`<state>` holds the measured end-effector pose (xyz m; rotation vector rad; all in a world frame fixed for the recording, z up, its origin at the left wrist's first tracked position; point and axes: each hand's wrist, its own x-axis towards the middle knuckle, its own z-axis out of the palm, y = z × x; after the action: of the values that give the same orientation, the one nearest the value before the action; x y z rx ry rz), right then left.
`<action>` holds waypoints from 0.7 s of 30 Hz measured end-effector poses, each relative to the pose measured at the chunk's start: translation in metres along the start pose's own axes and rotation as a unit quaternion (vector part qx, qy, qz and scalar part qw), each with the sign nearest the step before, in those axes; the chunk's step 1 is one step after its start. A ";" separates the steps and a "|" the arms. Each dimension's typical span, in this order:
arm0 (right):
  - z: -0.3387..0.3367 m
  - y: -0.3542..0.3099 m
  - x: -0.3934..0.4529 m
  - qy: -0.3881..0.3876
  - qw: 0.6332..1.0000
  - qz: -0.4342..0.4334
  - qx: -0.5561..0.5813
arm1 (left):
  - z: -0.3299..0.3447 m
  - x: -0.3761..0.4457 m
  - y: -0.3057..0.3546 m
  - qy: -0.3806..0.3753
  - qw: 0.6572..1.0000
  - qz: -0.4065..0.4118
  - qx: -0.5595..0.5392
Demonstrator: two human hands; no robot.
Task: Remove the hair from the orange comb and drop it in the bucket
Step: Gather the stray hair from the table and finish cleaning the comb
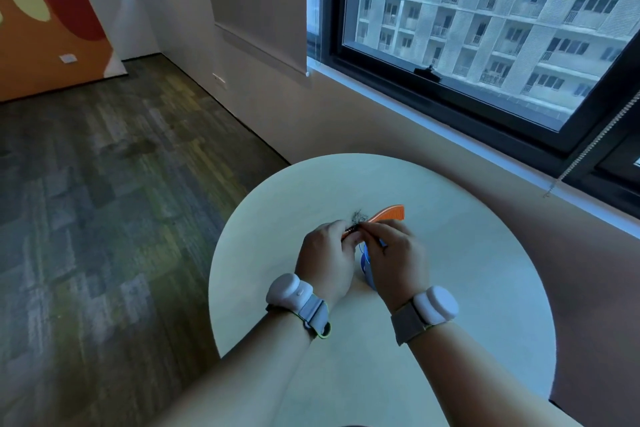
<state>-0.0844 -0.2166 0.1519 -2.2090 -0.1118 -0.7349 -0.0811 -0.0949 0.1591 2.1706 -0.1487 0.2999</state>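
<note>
Over the middle of the round table, my left hand (327, 260) grips one end of the orange comb (389, 211), whose other end points up and to the right. A dark tuft of hair (359, 217) sits tangled in the comb's teeth just past my fingers. My right hand (393, 262) pinches at the hair where it meets the comb. A small blue bucket (366, 267) stands on the table between and below my two hands, mostly hidden by them.
The pale round table (467, 288) stands beside a wall with a large dark-framed window (485, 45). A blind cord (585, 152) hangs at the right. Carpeted floor (104, 201) spreads to the left. Both wrists wear white strapped devices.
</note>
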 end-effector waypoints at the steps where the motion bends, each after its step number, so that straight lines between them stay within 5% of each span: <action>1: 0.002 -0.001 0.000 -0.001 1.000 -0.017 -0.010 | -0.001 -0.002 -0.002 0.001 1.000 0.004 -0.004; 5: 0.008 -0.007 0.002 -0.049 0.998 -0.021 -0.039 | -0.009 -0.011 -0.004 -0.025 0.999 0.010 -0.018; 10: 0.013 -0.013 0.008 -0.194 0.977 0.079 -0.033 | -0.024 -0.007 -0.008 0.003 0.999 -0.013 -0.029; 17: 0.007 -0.019 0.005 -0.210 0.922 0.197 0.259 | -0.035 -0.001 -0.024 0.008 0.997 -0.059 0.048; 21: 0.003 -0.016 0.002 -0.178 0.898 0.230 0.332 | -0.030 0.002 -0.035 -0.002 0.993 -0.115 0.020</action>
<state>-0.0862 -0.2034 0.1618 -1.5863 -0.0122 0.0000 -0.0764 -0.0505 0.1488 2.2028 0.1048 0.1676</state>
